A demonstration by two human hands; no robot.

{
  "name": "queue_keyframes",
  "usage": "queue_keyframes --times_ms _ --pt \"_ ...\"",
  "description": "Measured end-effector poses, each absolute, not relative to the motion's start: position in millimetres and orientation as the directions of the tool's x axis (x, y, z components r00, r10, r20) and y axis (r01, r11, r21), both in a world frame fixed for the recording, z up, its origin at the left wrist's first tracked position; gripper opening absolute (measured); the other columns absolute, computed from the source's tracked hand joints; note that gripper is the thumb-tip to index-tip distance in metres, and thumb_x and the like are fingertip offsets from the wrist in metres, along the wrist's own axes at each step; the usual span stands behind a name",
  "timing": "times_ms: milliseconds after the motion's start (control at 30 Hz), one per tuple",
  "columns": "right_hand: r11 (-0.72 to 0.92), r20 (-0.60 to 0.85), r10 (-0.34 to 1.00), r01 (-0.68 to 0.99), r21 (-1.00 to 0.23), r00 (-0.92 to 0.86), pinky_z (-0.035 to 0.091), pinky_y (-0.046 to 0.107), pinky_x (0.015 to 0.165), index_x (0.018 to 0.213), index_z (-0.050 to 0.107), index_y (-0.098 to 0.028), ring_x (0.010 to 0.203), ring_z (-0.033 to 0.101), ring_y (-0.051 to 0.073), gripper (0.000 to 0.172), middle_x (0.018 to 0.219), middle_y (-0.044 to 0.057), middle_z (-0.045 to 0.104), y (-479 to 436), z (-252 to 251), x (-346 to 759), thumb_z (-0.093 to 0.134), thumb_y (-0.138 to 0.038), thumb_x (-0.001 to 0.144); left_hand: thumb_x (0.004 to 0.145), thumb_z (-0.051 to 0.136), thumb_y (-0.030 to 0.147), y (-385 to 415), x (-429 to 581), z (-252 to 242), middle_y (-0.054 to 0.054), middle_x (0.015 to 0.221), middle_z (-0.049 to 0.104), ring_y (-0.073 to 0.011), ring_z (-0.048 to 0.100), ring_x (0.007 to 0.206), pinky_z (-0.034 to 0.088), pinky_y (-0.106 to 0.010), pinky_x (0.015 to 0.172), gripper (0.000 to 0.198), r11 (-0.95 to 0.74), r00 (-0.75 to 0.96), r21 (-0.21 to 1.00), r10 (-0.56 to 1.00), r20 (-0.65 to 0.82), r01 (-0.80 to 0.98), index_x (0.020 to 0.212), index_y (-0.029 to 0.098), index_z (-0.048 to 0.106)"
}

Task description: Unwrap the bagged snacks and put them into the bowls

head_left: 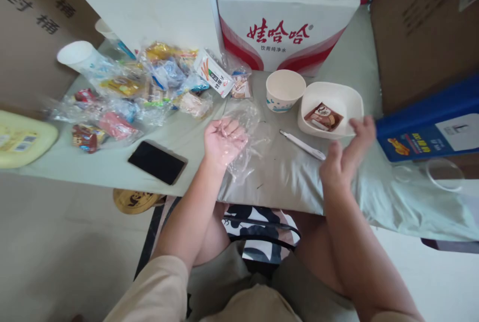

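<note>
My left hand (pixel 220 145) is closed, palm up, around a crumpled clear plastic bag (pixel 243 167) that spreads over the cloth. My right hand (pixel 340 162), slightly blurred, is open with its fingers apart, by the near right rim of a white bowl (pixel 354 100). Inside the bowl lies a small brown packet (pixel 324 116). A paper cup (pixel 285 87) stands just left of the bowl. Between my hands lies a white pen-like utility knife (pixel 303 145).
Several wrapped snacks (pixel 157 80) are heaped at the left, with a paper cup (pixel 77 58) lying among them. A black phone (pixel 157 161) lies near the table edge. A white water carton (pixel 284 28) stands behind; a blue box (pixel 430 125) and a clear lid (pixel 444 175) are at right.
</note>
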State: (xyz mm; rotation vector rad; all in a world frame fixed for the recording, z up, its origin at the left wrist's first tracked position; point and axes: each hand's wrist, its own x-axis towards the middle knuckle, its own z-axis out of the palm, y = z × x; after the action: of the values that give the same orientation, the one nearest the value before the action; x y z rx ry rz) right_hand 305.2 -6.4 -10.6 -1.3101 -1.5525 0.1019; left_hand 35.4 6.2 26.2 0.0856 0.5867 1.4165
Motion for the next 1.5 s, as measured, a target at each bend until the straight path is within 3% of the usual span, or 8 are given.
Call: queue_keyframes --times_ms 133,233,400,633,867,1133,1267,1500 --pt "0.457 0.454 0.885 0.381 -0.804 -0.102 0.034 0.062 0.12 0.147 0.044 -0.027 0.147 0.043 0.035 0.071 0.155 0.015 0.047 -22.8 -16.8 277.8 0.065 -0.057 0.087 0.098 0.041 0.03 -3.5 55.9 27.7 0.006 0.051 0.027 -0.0085 0.029 0.038 0.03 -0.024 0.045 0.034 0.518 0.377 0.355 0.837 -0.397 -0.778 0.066 0.021 0.036" --pt "0.216 0.199 0.963 0.08 -0.973 -0.182 0.04 0.054 0.117 0.14 0.051 -0.028 0.141 0.049 0.032 0.082 0.147 0.012 0.056 -23.3 -15.1 260.5 0.082 -0.06 0.071 0.097 0.045 0.037 -14.6 74.9 25.9 0.006 0.05 0.026 -0.0089 0.023 0.037 0.026 -0.025 0.043 0.032 0.713 0.574 0.339 0.697 -0.429 -0.613 0.07 0.022 0.04" --pt "-0.158 -0.118 0.939 -0.101 -0.982 -0.322 0.052 0.035 0.08 0.083 0.07 -0.022 0.08 0.063 0.019 0.037 0.082 0.002 0.07 -21.7 -8.9 253.6 0.087 -0.051 0.069 0.095 0.048 0.04 -17.3 71.8 27.6 0.004 0.05 0.025 -0.0097 0.022 0.039 0.026 -0.026 0.042 0.033 0.614 0.43 0.451 0.783 -0.449 -0.648 0.069 0.022 0.041" --pt "-0.195 -0.185 0.981 -0.336 -0.921 -0.063 0.043 0.026 0.05 0.074 0.056 -0.025 0.048 0.039 0.01 0.033 0.055 -0.008 0.044 -21.4 -5.8 254.3 0.079 -0.049 0.075 0.093 0.045 0.067 9.5 39.1 16.4 -0.007 0.071 0.065 -0.0195 0.065 0.065 0.053 -0.031 0.061 0.053 0.512 0.155 0.693 0.845 -0.512 -0.507 0.081 0.019 0.064" --pt "-0.08 -0.213 0.924 -0.386 -0.919 0.318 0.049 0.026 0.054 0.083 0.048 -0.026 0.053 0.052 0.009 0.039 0.076 -0.005 0.057 -3.7 -19.1 264.6 0.073 -0.056 0.079 0.084 0.045 0.083 15.0 49.6 5.3 -0.018 0.094 0.077 -0.0313 0.075 0.09 0.06 -0.038 0.07 0.073 0.615 0.266 0.666 0.786 -0.558 -0.421 0.093 0.015 0.071" --pt "-0.014 -0.177 0.889 -0.359 -0.933 0.423 0.052 0.029 0.058 0.088 0.047 -0.028 0.059 0.058 0.011 0.034 0.092 -0.004 0.065 -5.6 -29.7 281.4 0.068 -0.054 0.082 0.061 0.093 0.038 2.6 36.1 2.8 -0.008 0.082 0.076 -0.021 0.075 0.075 0.057 -0.027 0.066 0.043 0.514 0.369 0.802 0.84 -0.398 -0.304 0.091 0.014 0.073" --pt "-0.028 -0.237 0.861 -0.423 -0.906 0.45 0.05 0.027 0.057 0.087 0.045 -0.028 0.06 0.058 0.011 0.036 0.091 -0.004 0.066 -6.2 -25.1 276.6 0.07 -0.052 0.079 0.056 0.096 0.027 1.7 34.9 4.6 -0.01 0.099 0.078 -0.0234 0.077 0.087 0.059 -0.029 0.072 0.053 0.493 0.395 0.822 0.842 -0.368 -0.284 0.103 0.017 0.073" --pt "-0.06 -0.204 0.923 -0.402 -0.914 0.326 0.049 0.025 0.059 0.094 0.046 -0.029 0.054 0.057 0.009 0.04 0.078 -0.008 0.067 -13.0 -14.4 278.6 0.074 -0.028 0.067 0.077 0.081 0.03 15.0 38.3 5.8 0.001 0.062 0.065 -0.0097 0.062 0.05 0.044 -0.017 0.045 0.022 0.446 0.004 0.81 0.877 -0.481 -0.38 0.078 0.018 0.062"
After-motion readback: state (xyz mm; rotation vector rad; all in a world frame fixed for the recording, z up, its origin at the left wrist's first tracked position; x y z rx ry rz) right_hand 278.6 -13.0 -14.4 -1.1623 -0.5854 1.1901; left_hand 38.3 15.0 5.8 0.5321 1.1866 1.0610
